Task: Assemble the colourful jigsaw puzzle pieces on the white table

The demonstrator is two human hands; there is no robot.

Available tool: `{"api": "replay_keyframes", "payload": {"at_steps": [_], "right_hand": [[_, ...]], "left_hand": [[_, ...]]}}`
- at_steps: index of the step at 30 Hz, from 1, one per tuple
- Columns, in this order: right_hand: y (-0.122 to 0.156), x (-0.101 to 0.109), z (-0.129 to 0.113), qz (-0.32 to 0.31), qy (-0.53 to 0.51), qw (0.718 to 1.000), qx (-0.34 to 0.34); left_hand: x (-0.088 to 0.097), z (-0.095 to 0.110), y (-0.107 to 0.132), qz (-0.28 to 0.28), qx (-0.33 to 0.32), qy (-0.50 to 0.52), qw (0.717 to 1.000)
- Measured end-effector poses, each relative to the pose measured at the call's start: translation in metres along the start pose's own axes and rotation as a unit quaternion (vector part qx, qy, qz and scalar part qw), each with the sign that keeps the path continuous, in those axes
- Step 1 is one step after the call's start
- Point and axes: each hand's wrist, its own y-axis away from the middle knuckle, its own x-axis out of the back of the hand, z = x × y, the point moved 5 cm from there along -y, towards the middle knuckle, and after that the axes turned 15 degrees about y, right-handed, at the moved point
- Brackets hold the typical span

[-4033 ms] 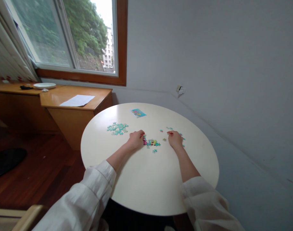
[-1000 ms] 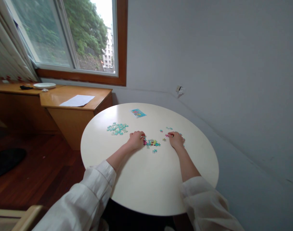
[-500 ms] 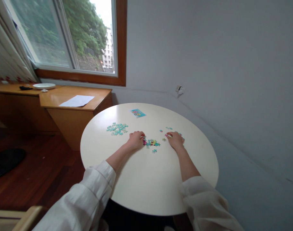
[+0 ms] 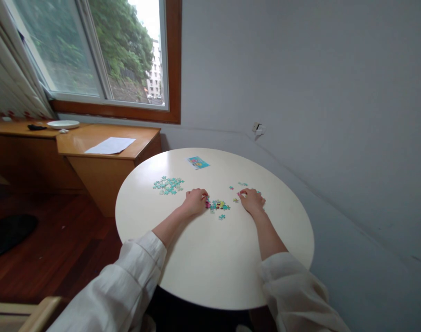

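Note:
On the round cream table (image 4: 213, 263) lies a small joined cluster of jigsaw pieces (image 4: 218, 204), teal, yellow and pink. My left hand (image 4: 195, 201) rests curled at the cluster's left edge, fingertips touching its pink pieces. My right hand (image 4: 252, 201) lies to the right among a few loose pieces (image 4: 236, 200), fingers pinched on a small pink piece at its tip. One loose teal piece (image 4: 222, 216) sits just in front of the cluster.
A heap of teal pieces (image 4: 168, 184) lies to the left. A small picture card (image 4: 198, 162) is at the table's far side. A wooden desk (image 4: 103, 159) with a paper sheet and a white plate (image 4: 62, 123) stands under the window. Grey wall to the right.
My right hand shifted slightly left towards the loose pieces and pinched a small pink piece. My left hand has stayed at the cluster.

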Motion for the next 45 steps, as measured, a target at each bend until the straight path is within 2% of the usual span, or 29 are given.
{"api": "replay_keyframes", "payload": {"at_steps": [6, 15, 19, 22, 25, 28, 33, 36, 40, 45], "right_hand": [[-0.003, -0.004, 0.0, -0.005, 0.002, 1.0, -0.006], [-0.004, -0.007, 0.002, 0.021, -0.019, 0.999, -0.02], [-0.003, -0.003, 0.0, 0.044, -0.06, 0.997, -0.008], [-0.004, -0.005, -0.004, 0.038, -0.133, 0.99, 0.013], [-0.004, -0.008, -0.009, 0.035, -0.235, 0.971, 0.028], [-0.001, -0.007, -0.018, 0.036, -0.317, 0.947, 0.033], [0.012, 0.004, -0.045, -0.005, -0.492, 0.866, 0.093], [0.022, 0.014, -0.06, -0.009, -0.555, 0.822, 0.13], [0.034, 0.019, -0.076, -0.042, -0.565, 0.812, 0.143], [0.044, 0.013, -0.085, -0.099, -0.585, 0.794, 0.129]], "left_hand": [[-0.001, -0.002, -0.001, 0.002, -0.004, 0.003, 1.0], [-0.002, -0.004, -0.003, 0.007, -0.005, 0.004, 1.0], [-0.002, -0.006, -0.003, 0.015, -0.011, 0.01, 1.0], [-0.002, -0.006, -0.004, 0.02, -0.016, 0.012, 1.0], [0.001, -0.005, -0.003, 0.03, -0.003, 0.02, 0.999], [0.007, -0.003, -0.002, 0.069, -0.002, 0.037, 0.997], [0.009, -0.002, -0.003, 0.131, -0.054, 0.13, 0.981], [0.005, -0.007, -0.004, 0.155, -0.081, 0.197, 0.965], [-0.001, -0.01, -0.007, 0.151, -0.098, 0.267, 0.947], [-0.006, -0.009, -0.01, 0.125, -0.1, 0.315, 0.936]]}}
